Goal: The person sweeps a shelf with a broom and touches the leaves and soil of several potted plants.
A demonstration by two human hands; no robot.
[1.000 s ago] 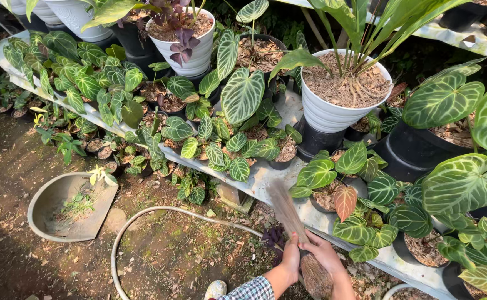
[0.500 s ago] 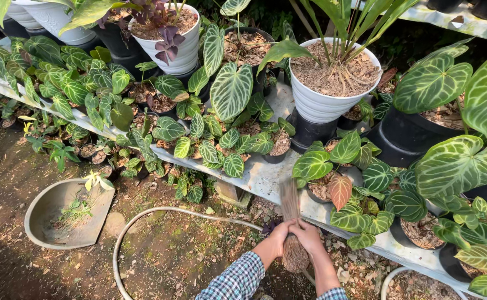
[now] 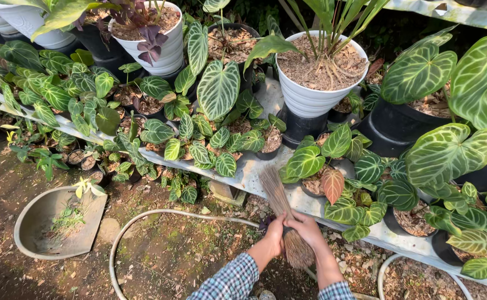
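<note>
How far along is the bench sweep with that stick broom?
Done: little to show; the bare strip of the bench by the broom tip looks fairly free of litter. In hand: left hand and right hand both grip the stick broom, its tip on the bench edge. Left: dry leaf bits lie on the ground around the hose, and the dustpan holds only a few scraps.
</note>
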